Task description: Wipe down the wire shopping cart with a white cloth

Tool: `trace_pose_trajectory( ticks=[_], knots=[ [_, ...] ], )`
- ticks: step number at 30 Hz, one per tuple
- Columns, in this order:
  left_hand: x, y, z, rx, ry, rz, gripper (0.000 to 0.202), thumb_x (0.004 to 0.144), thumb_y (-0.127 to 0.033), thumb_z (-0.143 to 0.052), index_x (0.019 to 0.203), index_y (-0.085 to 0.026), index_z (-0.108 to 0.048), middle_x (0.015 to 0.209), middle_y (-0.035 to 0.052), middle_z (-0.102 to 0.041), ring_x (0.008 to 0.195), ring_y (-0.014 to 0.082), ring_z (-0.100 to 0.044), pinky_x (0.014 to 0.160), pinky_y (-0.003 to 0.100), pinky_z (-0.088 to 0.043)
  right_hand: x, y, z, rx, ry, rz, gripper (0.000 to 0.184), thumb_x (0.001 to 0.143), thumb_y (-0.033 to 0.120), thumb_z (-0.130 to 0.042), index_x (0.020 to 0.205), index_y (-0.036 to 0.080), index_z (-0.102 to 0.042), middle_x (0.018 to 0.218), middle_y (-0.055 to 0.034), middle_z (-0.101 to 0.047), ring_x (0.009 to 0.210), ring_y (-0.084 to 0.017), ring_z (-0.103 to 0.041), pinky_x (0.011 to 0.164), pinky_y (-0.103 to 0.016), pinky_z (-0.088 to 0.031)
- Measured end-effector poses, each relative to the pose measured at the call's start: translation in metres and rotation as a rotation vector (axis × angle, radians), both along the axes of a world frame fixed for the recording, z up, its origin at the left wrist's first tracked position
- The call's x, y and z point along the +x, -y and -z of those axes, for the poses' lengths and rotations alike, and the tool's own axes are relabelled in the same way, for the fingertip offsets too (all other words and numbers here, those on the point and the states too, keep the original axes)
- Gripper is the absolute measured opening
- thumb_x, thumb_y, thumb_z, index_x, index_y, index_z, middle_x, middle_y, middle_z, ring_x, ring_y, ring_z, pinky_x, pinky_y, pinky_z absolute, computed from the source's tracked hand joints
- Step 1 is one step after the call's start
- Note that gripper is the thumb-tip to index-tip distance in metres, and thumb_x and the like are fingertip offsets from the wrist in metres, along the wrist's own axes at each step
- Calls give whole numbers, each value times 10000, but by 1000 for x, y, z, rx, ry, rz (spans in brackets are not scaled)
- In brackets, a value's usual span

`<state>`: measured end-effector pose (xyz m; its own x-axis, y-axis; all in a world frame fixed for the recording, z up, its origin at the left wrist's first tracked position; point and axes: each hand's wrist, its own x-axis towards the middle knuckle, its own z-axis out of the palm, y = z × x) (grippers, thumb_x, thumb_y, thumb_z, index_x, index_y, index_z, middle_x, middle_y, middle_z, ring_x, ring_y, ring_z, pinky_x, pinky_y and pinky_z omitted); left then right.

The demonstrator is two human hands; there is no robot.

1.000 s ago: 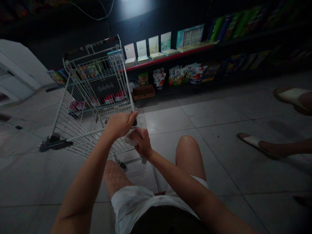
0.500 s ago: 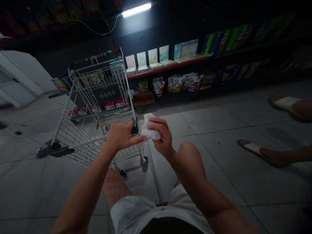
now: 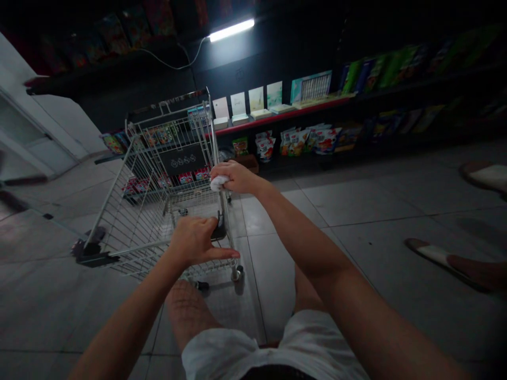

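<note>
A wire shopping cart [image 3: 132, 211] stands at the left in front of me. My left hand [image 3: 196, 240] grips its near corner by the black plastic cap [image 3: 219, 228]; the thumb sticks out to the right and the fingertips are hidden. Farther along the same side, my right hand [image 3: 237, 177] is closed around a crumpled white cloth [image 3: 219, 182]. It presses the cloth against the cart's upper side rail, with part of the cloth hidden under the fingers.
Behind the cart runs a dark shelf [image 3: 277, 117] with boxed sets and snack bags [image 3: 293, 141]. A tube light [image 3: 232, 30] glows above. At the right another person's feet in light shoes [image 3: 431, 252] stand on the tiled floor. A brown carton [image 3: 249, 162] sits low behind my right hand.
My right hand has moved forward with the cloth, from beside the corner cap onto the cart's side rail. The left hand stays at the corner. The view has shifted slightly.
</note>
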<state>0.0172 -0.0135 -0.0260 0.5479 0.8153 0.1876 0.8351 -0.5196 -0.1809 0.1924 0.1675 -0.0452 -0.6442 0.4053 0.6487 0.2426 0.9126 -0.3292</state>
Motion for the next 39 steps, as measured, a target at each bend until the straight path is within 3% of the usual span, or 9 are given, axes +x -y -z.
trace_pose_trajectory(
  ticks=[12, 17, 20, 23, 26, 30, 32, 35, 39],
  knots=[
    [-24, 33, 2, 140, 119, 235, 665, 773, -872, -362, 612, -228, -393, 481, -19, -493, 430, 124, -432, 483, 299, -223, -5, 39, -17, 87, 170, -82, 166, 704, 118, -587, 818, 207, -668, 843, 39, -658, 780, -117, -551, 840, -271, -409],
    [-33, 42, 2, 134, 167, 295, 689, 750, -894, -354, 601, -223, -403, 471, -25, -473, 431, 117, -410, 484, 298, -224, 3, 60, -12, 91, 122, -100, 205, 715, 114, -587, 878, 217, -658, 899, 24, -657, 837, -148, -576, 899, -332, -431],
    [-42, 42, 3, 64, 173, 281, 714, 735, -916, -312, 595, -221, -406, 481, -16, -470, 448, 121, -404, 498, 300, -225, -1, 79, 4, 92, -43, 8, 229, 749, 113, -568, 939, 215, -643, 997, -8, -654, 950, -192, -590, 932, -381, -441],
    [-49, 36, 2, -40, 195, 258, 748, 711, -942, -259, 581, -219, -396, 491, -8, -453, 461, 122, -392, 503, 298, -210, -24, 112, 49, 77, -422, 200, 249, 824, 162, -539, 1057, 218, -609, 1139, -58, -603, 1115, -233, -552, 990, -430, -437],
    [-50, 25, -5, -199, 277, 208, 771, 753, -916, -182, 607, -205, -444, 512, -10, -446, 477, 119, -403, 509, 284, -231, -53, 152, 130, -24, -665, 323, 337, 867, 202, -505, 1203, 214, -530, 1237, -103, -528, 1194, -243, -506, 1021, -453, -444],
    [-35, 7, -20, -378, 347, -27, 738, 880, -773, -153, 860, -180, -592, 654, 10, -581, 610, 152, -538, 594, 276, -349, -64, 183, 248, -265, -562, 425, 339, 779, 145, -521, 1112, 201, -551, 1147, -109, -550, 1117, -248, -526, 976, -467, -483],
    [-18, -4, -27, -395, 263, -157, 636, 915, -705, -231, 912, -184, -595, 739, 33, -631, 687, 175, -584, 636, 291, -386, -54, 181, 279, -399, -456, 438, 352, 702, 94, -513, 1034, 201, -567, 1052, -90, -568, 1031, -240, -553, 922, -457, -510],
    [11, -19, -27, -370, 95, -305, 543, 956, -601, -280, 905, -164, -598, 837, 98, -678, 765, 220, -634, 669, 321, -424, -38, 164, 268, -436, -483, 490, 407, 686, 79, -490, 1068, 205, -554, 1074, -87, -549, 1060, -233, -544, 949, -455, -501],
    [37, -30, -18, -204, -21, -443, 487, 1004, -416, -240, 1050, -124, -627, 1004, 177, -720, 926, 282, -684, 762, 366, -468, -39, 139, 204, -217, -607, 472, 412, 816, 225, -548, 1226, 212, -506, 1261, -121, -472, 1245, -257, -456, 1077, -477, -423]
  ],
)
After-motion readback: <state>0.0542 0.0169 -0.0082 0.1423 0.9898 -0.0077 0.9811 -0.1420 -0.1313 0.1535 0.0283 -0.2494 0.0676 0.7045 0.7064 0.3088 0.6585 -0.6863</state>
